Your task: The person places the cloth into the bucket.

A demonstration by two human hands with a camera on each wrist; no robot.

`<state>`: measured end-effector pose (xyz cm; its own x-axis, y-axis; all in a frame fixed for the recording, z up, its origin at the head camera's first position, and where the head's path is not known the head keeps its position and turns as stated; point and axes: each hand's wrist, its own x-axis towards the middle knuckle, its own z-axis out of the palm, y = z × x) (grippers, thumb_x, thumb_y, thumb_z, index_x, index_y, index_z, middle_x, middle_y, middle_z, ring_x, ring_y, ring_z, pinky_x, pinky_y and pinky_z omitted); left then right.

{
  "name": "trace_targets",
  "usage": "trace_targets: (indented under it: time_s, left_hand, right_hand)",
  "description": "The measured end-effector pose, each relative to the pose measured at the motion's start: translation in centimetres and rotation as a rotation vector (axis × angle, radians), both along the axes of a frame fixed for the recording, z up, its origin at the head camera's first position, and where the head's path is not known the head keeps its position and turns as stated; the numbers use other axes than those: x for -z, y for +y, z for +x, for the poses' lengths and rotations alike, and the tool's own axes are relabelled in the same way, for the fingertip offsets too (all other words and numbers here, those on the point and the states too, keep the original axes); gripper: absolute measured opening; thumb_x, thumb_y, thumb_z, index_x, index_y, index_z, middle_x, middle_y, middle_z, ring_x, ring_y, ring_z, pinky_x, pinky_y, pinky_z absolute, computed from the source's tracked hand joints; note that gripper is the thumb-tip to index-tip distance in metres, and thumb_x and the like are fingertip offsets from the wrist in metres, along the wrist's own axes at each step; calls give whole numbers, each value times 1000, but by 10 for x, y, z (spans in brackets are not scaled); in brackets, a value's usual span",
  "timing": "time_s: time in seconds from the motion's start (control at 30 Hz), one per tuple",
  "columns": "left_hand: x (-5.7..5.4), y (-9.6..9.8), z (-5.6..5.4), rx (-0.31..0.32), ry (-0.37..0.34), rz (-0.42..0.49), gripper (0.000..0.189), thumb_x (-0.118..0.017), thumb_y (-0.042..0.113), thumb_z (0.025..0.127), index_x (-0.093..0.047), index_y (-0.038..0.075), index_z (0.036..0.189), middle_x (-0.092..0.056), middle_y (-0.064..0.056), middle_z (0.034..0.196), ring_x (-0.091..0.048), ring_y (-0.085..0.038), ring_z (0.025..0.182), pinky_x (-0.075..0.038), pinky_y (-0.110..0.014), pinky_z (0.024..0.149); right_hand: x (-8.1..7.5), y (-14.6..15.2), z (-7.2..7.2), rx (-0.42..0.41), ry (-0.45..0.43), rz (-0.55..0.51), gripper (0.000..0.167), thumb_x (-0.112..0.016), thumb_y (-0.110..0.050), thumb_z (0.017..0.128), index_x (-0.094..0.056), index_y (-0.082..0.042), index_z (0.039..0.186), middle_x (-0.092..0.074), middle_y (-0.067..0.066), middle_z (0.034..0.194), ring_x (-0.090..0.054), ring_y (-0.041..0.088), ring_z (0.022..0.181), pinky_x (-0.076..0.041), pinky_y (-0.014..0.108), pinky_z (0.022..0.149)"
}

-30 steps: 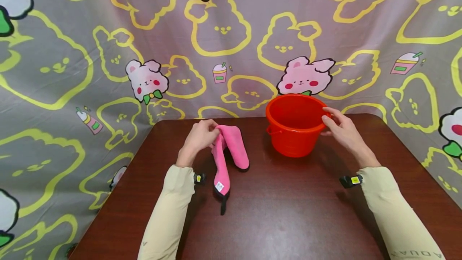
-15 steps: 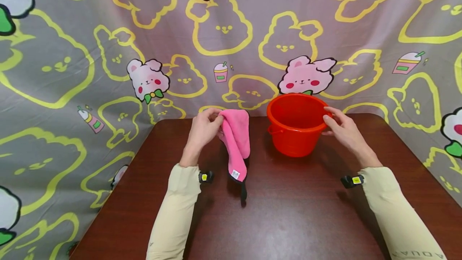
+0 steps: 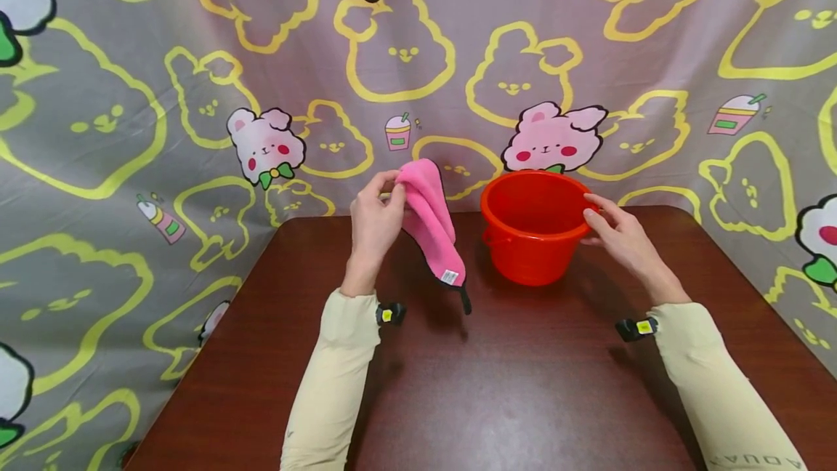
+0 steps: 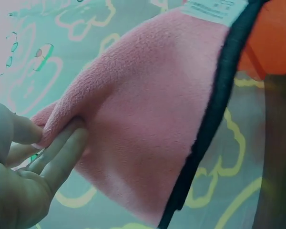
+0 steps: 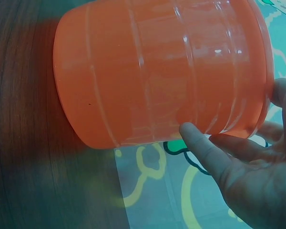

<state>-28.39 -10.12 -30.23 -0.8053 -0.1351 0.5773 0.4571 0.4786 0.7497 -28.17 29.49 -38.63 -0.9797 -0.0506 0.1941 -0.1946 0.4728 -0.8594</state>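
While the bent thumb and fingers of the left hand pinch it near its upper end, a pink cloth hangs in the air over the dark brown, wood-grained table, just left of a red bucket. Soft, short pile covers the cloth, which droops in loose lengthwise folds; a smooth black binding trims its border, and a white printed label sits by the lower corner, where a narrow black loop dangles. Glossy and round, the bucket is of hard-looking plastic, with faint bands circling a wall that narrows toward the base; it stands upright, its mouth upward. Behind both falls a grey fabric backdrop printed with yellow cartoon outlines. The cloth's long axis slants from a rounded fold at the top left down to the labelled corner at the lower right, the loop pointing downward and toward the person. Its gathered edge lies between the left thumb and fingertips, and most of its length falls to the right of them. On the bucket's right side the right hand grips the rim, with one finger against the outer wall.
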Motion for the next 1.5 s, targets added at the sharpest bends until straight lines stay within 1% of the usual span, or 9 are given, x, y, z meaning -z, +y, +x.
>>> trace_targets:
  time_s: [0.13, 0.2, 0.37, 0.57, 0.67, 0.8, 1.07, 1.33, 1.5]
  left_hand:
    - [-9, 8, 1, -18, 77, 0, 22, -61, 20, 94, -71, 10, 111, -75, -8, 96, -72, -20, 78, -58, -35, 73]
    - [-13, 13, 1, -10, 113, 13, 22, -61, 19, 94, -71, 9, 112, -74, -9, 96, -71, -19, 78, -58, -34, 72]
    - [-25, 26, 4, 50, 192, 80, 22, -60, 13, 94, -68, 4, 112, -73, -13, 97, -73, -20, 77, -59, -32, 71]
    - [-35, 44, 7, 135, 220, 148, 22, -58, 9, 94, -64, -1, 114, -70, -16, 102, -73, -23, 86, -60, -30, 77]
    - [-35, 53, 5, 158, 209, 153, 22, -57, 8, 95, -62, -1, 114, -68, -16, 103, -72, -23, 90, -59, -29, 80]
    - [-32, 67, 2, 155, 204, 154, 19, -55, 7, 94, -58, 0, 112, -66, -15, 104, -70, -21, 88, -57, -26, 81]
    - [-27, 94, -2, 164, 264, 164, 16, -53, 2, 92, -56, -1, 108, -63, -16, 102, -65, -21, 81, -53, -21, 75]
    - [-22, 117, -2, 203, 325, 55, 14, -52, 1, 91, -55, 0, 105, -60, -15, 102, -64, -21, 88, -51, -17, 78]
    - [-20, 131, -2, 254, 314, 24, 14, -52, 1, 93, -57, 0, 106, -63, -14, 103, -66, -19, 90, -51, -14, 81]
  right_hand:
    - [0, 0, 1, 4, -4, 1, 61, -47, -41, 101, -29, -18, 155, -39, 18, 152, -58, -9, 93, -56, 16, 74]
    - [-1, 1, 1, 4, -4, 1, 60, -47, -41, 101, -29, -18, 155, -39, 18, 152, -58, -8, 93, -56, 16, 74]
    - [0, 1, 1, 0, -2, 2, 60, -47, -40, 102, -30, -18, 154, -40, 18, 152, -58, -8, 93, -56, 16, 75]
    - [-1, 0, 0, 8, -3, 19, 61, -46, -44, 101, -30, -20, 154, -40, 17, 152, -59, -10, 91, -56, 17, 76]
    - [0, 0, -1, 12, -3, 24, 62, -46, -47, 100, -30, -21, 155, -40, 16, 152, -59, -10, 90, -56, 18, 77]
    - [0, 0, -1, 14, -7, 20, 62, -46, -48, 100, -31, -22, 154, -41, 16, 151, -60, -9, 90, -55, 16, 77]
    - [0, 1, -1, 19, -17, 18, 64, -45, -50, 100, -30, -21, 155, -43, 19, 147, -61, -9, 86, -54, 14, 76]
    - [0, 0, 1, 23, -18, 37, 65, -45, -51, 99, -29, -21, 155, -40, 17, 149, -58, -9, 89, -53, 12, 75]
    - [0, 1, 0, 35, -11, 65, 65, -44, -53, 99, -30, -22, 154, -49, 18, 141, -60, -8, 86, -51, 10, 74]
